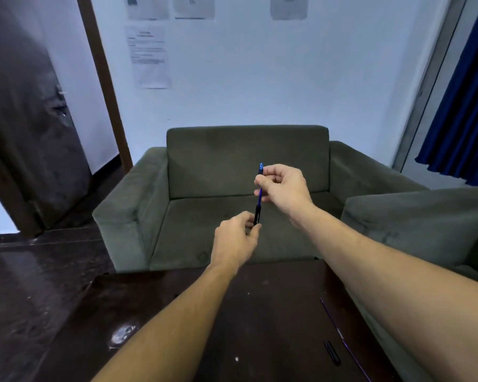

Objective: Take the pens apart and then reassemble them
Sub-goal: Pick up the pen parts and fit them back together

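I hold a pen upright in the air, above the far edge of the dark table (pixel 177 299). My left hand (pixel 236 239) pinches the black pen barrel (pixel 257 215) at its lower end. Higher up, my right hand (pixel 283 186) grips the blue refill (pixel 260 195), whose black and blue top end (pixel 261 168) sticks out above my fingers. A short stretch of blue refill shows between the barrel and my right hand. On the table at the right lie a thin dark refill (pixel 332 318) and a short black pen part (pixel 332 352).
A green sofa (pixel 246 166) stands right behind the table. A second green seat (pixel 425 221) is at the right. At the far left is a dark open door (pixel 25 133). Blue curtains (pixel 464 92) hang at the right.
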